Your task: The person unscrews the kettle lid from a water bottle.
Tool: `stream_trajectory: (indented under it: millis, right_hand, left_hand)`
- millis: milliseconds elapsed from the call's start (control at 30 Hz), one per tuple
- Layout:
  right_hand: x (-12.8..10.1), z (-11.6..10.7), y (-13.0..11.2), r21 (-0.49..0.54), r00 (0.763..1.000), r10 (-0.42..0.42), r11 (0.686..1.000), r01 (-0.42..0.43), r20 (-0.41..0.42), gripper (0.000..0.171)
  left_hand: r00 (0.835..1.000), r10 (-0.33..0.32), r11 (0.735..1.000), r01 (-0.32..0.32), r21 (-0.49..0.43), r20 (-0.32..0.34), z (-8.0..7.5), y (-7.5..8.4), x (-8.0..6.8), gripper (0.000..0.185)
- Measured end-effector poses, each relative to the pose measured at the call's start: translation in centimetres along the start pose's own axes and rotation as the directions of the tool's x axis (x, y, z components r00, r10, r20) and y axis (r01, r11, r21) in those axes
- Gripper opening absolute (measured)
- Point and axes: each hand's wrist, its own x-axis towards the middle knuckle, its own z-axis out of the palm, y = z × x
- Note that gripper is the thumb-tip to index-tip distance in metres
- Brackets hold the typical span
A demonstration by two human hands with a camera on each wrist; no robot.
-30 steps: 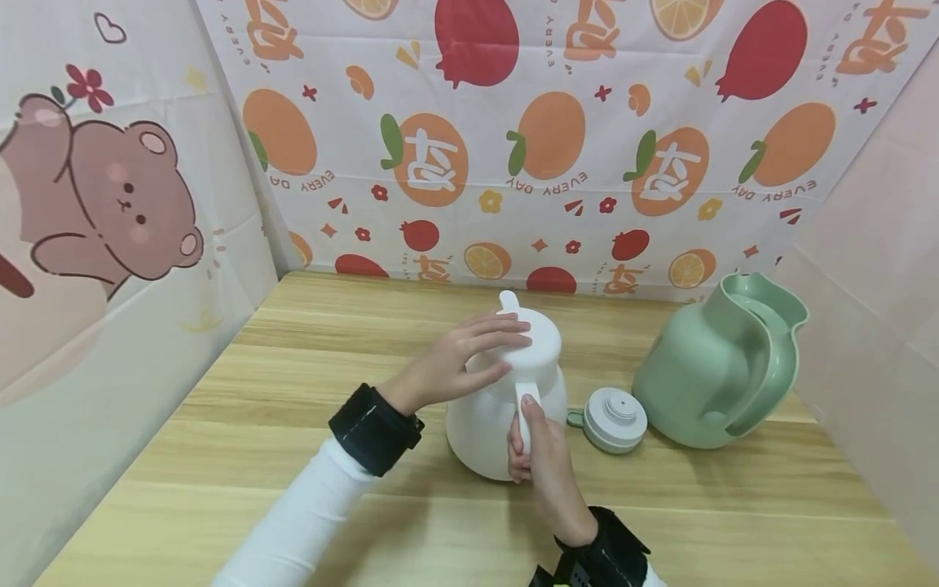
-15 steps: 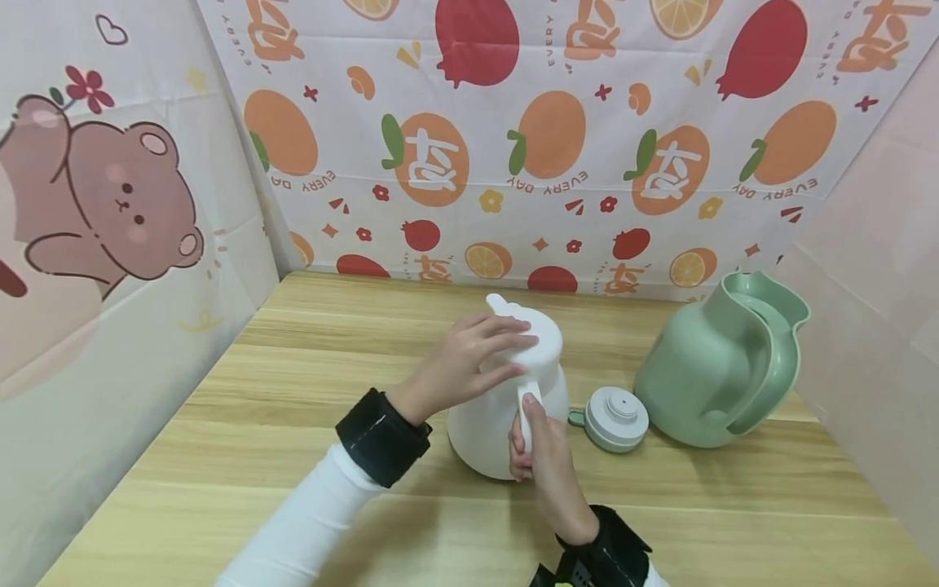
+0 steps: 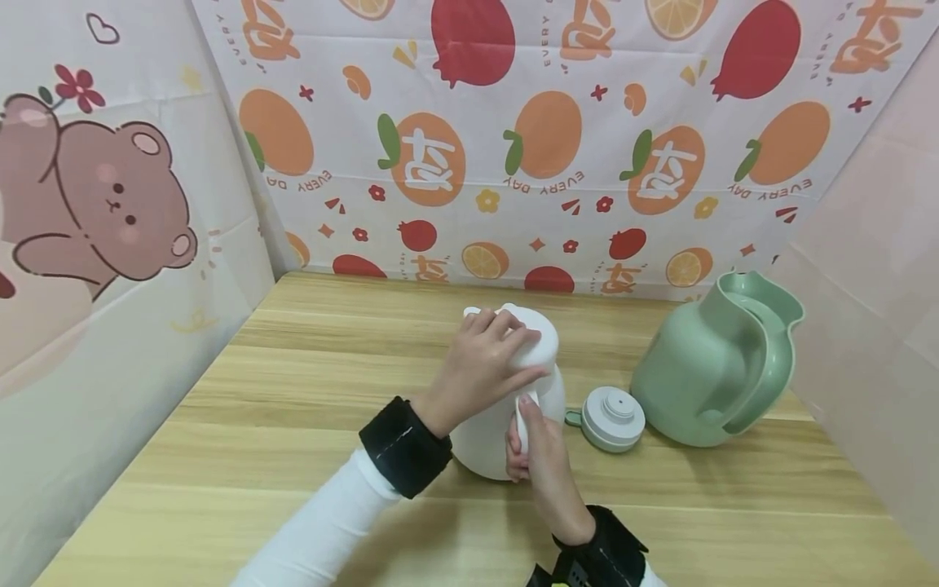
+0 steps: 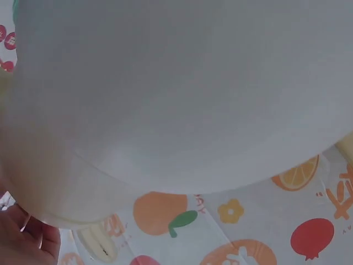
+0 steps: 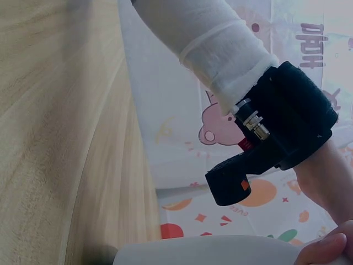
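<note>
A white thermos jug point(image 3: 480, 447) stands upright on the table in the head view. Its round white lid point(image 3: 541, 349) is on top, with a small tab point(image 3: 471, 311) pointing to the far left. My left hand point(image 3: 477, 367) lies over the lid, its bent fingers and thumb gripping it from the left. The right hand point(image 3: 544, 461) is wrapped round the jug's handle point(image 3: 522, 424), thumb on top. The jug's pale body point(image 4: 182, 99) fills most of the left wrist view, with fingers point(image 4: 38, 240) at lower left. In the right wrist view, the jug point(image 5: 215, 253) shows along the bottom.
A green jug point(image 3: 707, 375) stands to the right. Between the two jugs lies a pale grey stopper point(image 3: 613, 417) with a green tab. The wooden table point(image 3: 235, 456) meets printed cloths point(image 3: 484, 147) at its back and sides.
The lid's tab has swung leftward as the lid turned counterclockwise. My left hand has turned with it and its fingers have bent more. The right hand keeps hold of the handle.
</note>
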Motion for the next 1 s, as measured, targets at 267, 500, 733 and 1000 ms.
stream_trajectory:
  millis: [267,500,733,1000]
  right_hand:
    - [0.0,0.1,0.0,0.002,1.000,0.003,1.000,-0.003,0.004,0.054]
    - [0.1,0.2,0.1,0.019,1.000,0.014,1.000,-0.014,0.006,0.052]
    - [0.0,0.1,0.1,0.009,1.000,0.005,1.000,-0.005,0.002,0.053]
    - [0.1,0.0,0.1,0.008,1.000,0.003,1.000,-0.003,0.000,0.053]
  left_hand:
    - [0.997,0.080,0.977,-0.077,-0.198,0.007,-1.0,-1.5,-0.3,0.037]
    - [0.993,0.106,0.906,-0.078,-0.416,0.045,-2.1,-4.4,-0.6,0.026]
    - [0.988,0.112,0.880,-0.048,-0.473,0.108,-2.3,-5.1,-0.8,0.025]
    - [0.998,0.055,0.911,-0.046,-0.411,0.010,-1.4,-3.7,-1.0,0.026]
